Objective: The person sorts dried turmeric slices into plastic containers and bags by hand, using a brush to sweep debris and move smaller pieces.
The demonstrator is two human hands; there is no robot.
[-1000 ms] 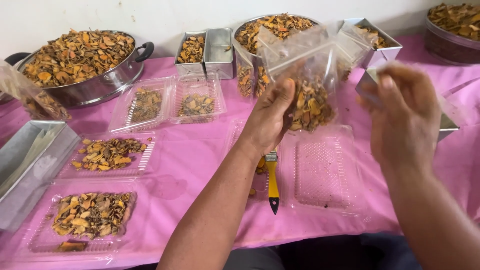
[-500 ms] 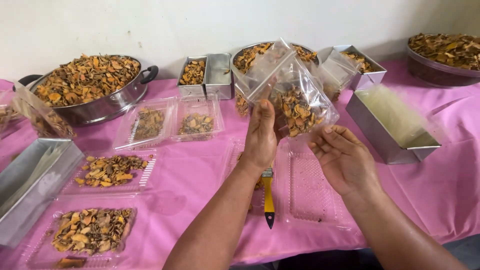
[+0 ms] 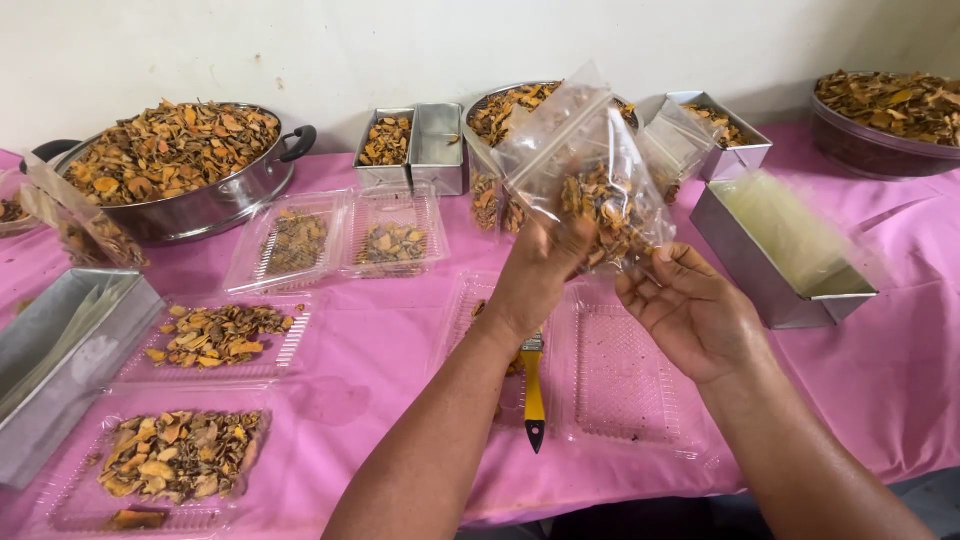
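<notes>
The left hand (image 3: 540,270) held the clear bag (image 3: 590,170) of dried orange-brown chips up above the empty clamshell tray (image 3: 625,390), its fingers closed on the bag's lower edge. Half a second before, the right hand (image 3: 690,310) sat lower and apart; now it had risen to the bag's bottom corner, fingers spread open and touching the plastic. The bag seemed steadied for handling. A yellow-handled brush (image 3: 534,385) lay just left of that tray on the pink surface (image 3: 400,340).

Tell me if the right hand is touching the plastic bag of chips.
Touching. The head view shows the right hand's fingertips against the plastic bag's lower edge.
</notes>
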